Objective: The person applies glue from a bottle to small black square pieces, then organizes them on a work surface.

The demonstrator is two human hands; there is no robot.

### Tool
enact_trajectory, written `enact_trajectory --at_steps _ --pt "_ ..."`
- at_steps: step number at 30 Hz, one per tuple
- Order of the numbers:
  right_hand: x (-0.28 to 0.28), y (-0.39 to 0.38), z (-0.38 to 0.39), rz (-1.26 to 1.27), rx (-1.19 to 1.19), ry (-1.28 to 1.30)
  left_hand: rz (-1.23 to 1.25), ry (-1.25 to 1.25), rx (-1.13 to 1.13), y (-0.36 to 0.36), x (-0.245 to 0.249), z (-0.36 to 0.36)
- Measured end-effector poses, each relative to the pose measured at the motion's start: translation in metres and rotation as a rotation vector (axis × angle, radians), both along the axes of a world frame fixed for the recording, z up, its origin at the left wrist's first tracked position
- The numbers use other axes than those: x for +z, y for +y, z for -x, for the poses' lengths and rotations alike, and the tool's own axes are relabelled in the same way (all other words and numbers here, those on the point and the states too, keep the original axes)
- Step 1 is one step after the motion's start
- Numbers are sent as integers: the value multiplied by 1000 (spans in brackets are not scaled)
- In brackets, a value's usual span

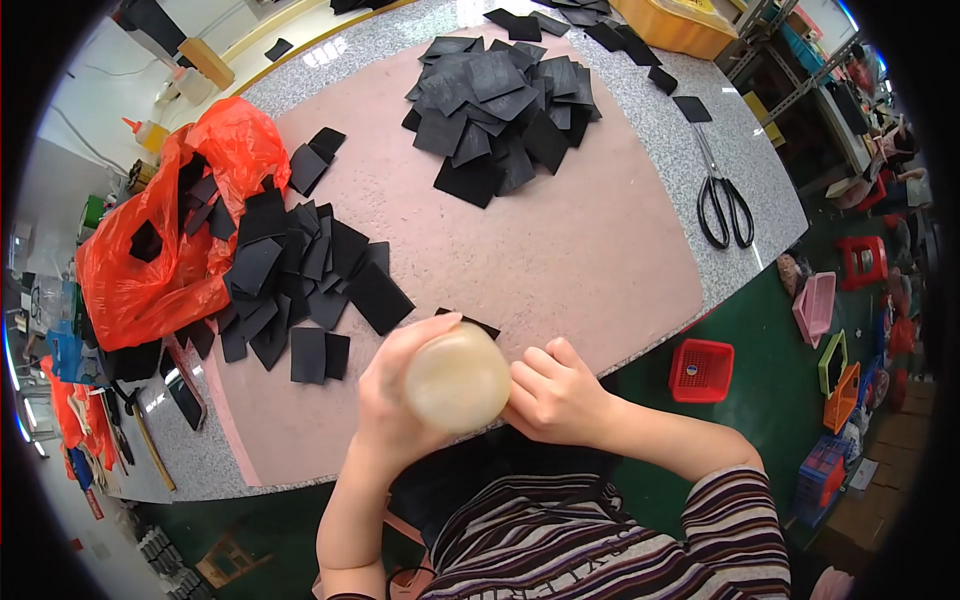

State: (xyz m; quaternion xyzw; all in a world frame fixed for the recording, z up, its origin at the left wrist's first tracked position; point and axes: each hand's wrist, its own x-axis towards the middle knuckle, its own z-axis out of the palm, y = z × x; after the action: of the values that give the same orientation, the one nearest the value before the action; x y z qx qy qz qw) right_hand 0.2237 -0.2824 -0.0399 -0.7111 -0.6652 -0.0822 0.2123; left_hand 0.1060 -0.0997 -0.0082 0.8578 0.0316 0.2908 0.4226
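My left hand (390, 375) is wrapped around a pale, cream-coloured object with a round end (458, 378), held up close to the camera. Fingers curled in, my right hand (553, 393) is at that object's right side; what it holds, if anything, I cannot make out. Behind the round end, a black piece (478, 325) shows in part on the pink mat (540, 250). Left of my hands lies a loose pile of black square pieces (320, 260), some spilling from a red plastic bag (150, 270).
A larger heap of black squares (490, 100) lies at the mat's far side. Black-handled scissors (725, 205) rest on the speckled tabletop (670, 130) at right. A yellow bin (680, 25) stands at the back; a red basket (700, 370) is beyond the right edge, lower down.
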Motion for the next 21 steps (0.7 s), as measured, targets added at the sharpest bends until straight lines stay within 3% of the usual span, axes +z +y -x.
enact_trajectory --at_steps 3,5,8,9,12,14,15,17,18,19,21 --pt "-4 0 0 -16 -10 16 -80 114 166 24 -11 2" --pt "-5 2 -2 -2 -9 66 -209 14 333 41 1 6" --pt "24 32 -23 -131 -252 450 237 -221 405 60 1 31" --pt "21 38 -28 -41 -199 466 370 -288 421 55 13 34" --pt "20 60 -42 161 -2 495 308 -294 484 55 17 53" --pt "39 80 -62 168 46 844 362 -294 491 58 14 71" --pt "52 94 -81 -131 25 699 394 -289 496 59 12 78" --pt "69 124 -135 -382 -143 576 484 -280 529 54 10 85" --pt "72 138 -164 -375 -295 307 520 -293 533 53 8 84" --pt "75 148 -177 -449 -437 -266 553 -313 532 53 6 81" --pt "76 159 -158 -322 -323 -176 584 -332 535 51 5 83"
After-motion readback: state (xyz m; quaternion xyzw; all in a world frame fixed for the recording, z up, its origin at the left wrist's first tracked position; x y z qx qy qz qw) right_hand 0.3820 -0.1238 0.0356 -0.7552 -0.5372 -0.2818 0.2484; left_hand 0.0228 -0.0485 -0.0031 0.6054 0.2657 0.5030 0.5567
